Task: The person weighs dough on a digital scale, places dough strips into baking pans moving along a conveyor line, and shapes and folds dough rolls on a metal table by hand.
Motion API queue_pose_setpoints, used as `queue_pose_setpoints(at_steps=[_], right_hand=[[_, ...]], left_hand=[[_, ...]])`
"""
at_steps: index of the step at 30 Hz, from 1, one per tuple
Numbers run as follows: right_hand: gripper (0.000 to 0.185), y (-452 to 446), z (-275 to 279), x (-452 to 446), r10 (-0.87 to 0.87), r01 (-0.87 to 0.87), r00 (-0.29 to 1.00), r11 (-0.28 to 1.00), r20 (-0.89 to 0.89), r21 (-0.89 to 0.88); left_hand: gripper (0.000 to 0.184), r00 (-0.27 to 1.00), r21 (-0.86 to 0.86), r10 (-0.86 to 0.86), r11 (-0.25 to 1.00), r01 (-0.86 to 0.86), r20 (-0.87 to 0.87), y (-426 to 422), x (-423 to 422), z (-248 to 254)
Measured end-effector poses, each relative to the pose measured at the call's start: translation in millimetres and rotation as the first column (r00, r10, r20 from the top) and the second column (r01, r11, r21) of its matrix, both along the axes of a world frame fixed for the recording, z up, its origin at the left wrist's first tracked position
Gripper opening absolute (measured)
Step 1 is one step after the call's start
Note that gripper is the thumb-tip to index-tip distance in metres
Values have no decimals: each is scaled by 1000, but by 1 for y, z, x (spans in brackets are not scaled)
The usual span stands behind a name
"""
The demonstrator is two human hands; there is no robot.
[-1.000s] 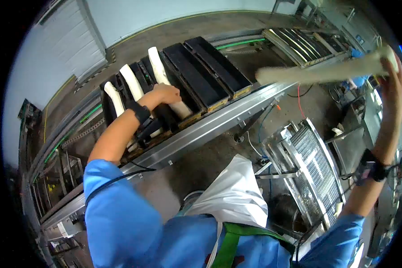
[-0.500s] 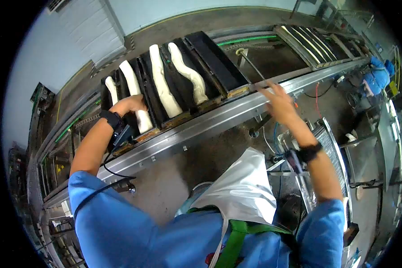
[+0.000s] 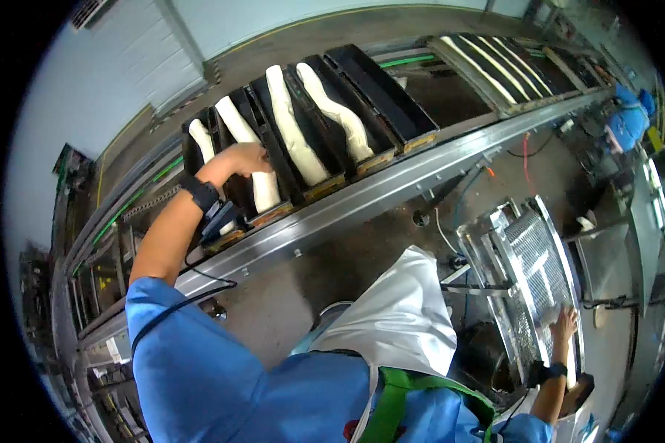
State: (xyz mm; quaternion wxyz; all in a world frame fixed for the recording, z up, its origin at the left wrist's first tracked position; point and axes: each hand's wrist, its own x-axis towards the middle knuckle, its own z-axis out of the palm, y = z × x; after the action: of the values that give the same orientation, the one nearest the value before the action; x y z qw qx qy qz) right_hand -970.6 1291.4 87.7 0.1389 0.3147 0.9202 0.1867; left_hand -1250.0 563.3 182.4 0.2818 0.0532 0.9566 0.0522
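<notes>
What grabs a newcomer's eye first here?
Probably the four pale dough strips in the long black pans lined up along the steel rail, upper centre. Next, the left hand, curled over the second strip from the left, and the bright white apron at lower centre. At lower right, the blurred right hand is over the metal mesh conveyor.

Worker's attire, viewed from above.
Blue short-sleeved shirt (image 3: 303, 402) with small red marking (image 3: 353, 430); white apron (image 3: 399, 317); green strap (image 3: 394, 399); black left wristband (image 3: 199, 193) with boxy unit (image 3: 219, 218); black right wristband (image 3: 547, 371); black cable (image 3: 171, 310) crossing the left sleeve.
</notes>
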Motion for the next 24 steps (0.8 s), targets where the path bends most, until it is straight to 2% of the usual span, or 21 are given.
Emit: queue_pose_setpoints(at_steps=[1, 2, 4, 6, 7, 8, 10, 11, 12, 13, 14, 15, 16, 17, 18, 19, 20, 21, 22, 23, 24], right_hand=[[69, 10, -15, -1, 67, -53, 991, 991, -114, 122], [64, 24, -25, -9, 121, -91, 976, 982, -179, 163], [60, 33, -22, -17, 58, -85, 978, 988, -202, -127], [56, 8, -1, -35, 44, -49, 997, 996, -65, -77], [55, 28, -20, -34, 161, -162, 970, 987, -182, 12], [61, 49, -38, -39, 209, -195, 966, 976, -155, 98], [66, 33, -21, -59, 88, -89, 993, 996, -72, -7], [66, 34, -14, -62, 109, -119, 990, 987, -86, -111], [63, 53, -15, -67, 148, -191, 977, 928, -155, -321], [56, 62, -12, -67, 70, -197, 959, 861, -273, -469], [48, 73, -8, -69, -109, -231, 878, 755, -466, -613], [41, 82, 3, -72, -289, -336, 731, 636, -618, -695], [34, 89, 21, -75, -366, -442, 604, 585, -708, -680], [29, 75, 59, -76, -86, -450, 640, 764, -764, -463], [25, 60, 98, -77, 182, -443, 648, 880, -739, -172], [27, 89, 123, -77, 399, -627, 535, 779, -745, -33], [31, 60, 166, -80, 183, -423, 600, 899, -778, -115], [32, 26, 206, -87, 48, -441, 518, 870, -854, -219], [33, -8, 246, -93, -91, -475, 418, 826, -904, -303], [36, -15, 273, -102, -98, -613, 360, 725, -928, -315], [39, -20, 295, -112, -113, -739, 301, 600, -947, -306]], left_hand=[[35, 992, -192, -97, 978, 80, -84, 16, -15, 4], [33, 966, -375, -206, 917, 135, -157, 32, -35, 5], [30, 903, -346, -245, 931, 117, -354, 69, -61, 10], [30, 850, -438, -395, 870, 225, -348, 110, -81, 9], [32, 857, -424, -421, 863, 277, -297, 121, -91, 2], [35, 863, -407, -441, 855, 321, -246, 130, -101, -6], [42, 907, -295, -386, 898, 327, -167, 142, -131, -30], [45, 913, -226, -377, 914, 338, -159, 146, -132, -32], [47, 917, -155, -372, 924, 350, -147, 151, -129, -34], [47, 986, 8, -158, 987, 158, -43, 161, -91, 9], [45, 917, -69, -390, 920, 385, -84, 156, -125, -30], [43, 905, -56, -409, 912, 405, -119, 156, -119, -25], [41, 886, -43, -438, 899, 437, -150, 158, -108, -18], [39, 880, -70, -462, 887, 457, -106, 159, -103, -9], [39, 850, -18, -516, 856, 517, -105, 154, -107, -12], [38, 855, 21, -510, 858, 514, -94, 147, -111, -16], [34, 862, 43, -482, 869, 494, -153, 145, -95, 3], [29, 893, -2, -417, 906, 423, -170, 143, -95, 6], [25, 861, -135, -463, 886, 444, -210, 141, -101, 9], [23, 862, -177, -372, 927, 330, -345, 141, -100, 13], [23, 861, -190, -301, 952, 242, -409, 142, -98, 23]])
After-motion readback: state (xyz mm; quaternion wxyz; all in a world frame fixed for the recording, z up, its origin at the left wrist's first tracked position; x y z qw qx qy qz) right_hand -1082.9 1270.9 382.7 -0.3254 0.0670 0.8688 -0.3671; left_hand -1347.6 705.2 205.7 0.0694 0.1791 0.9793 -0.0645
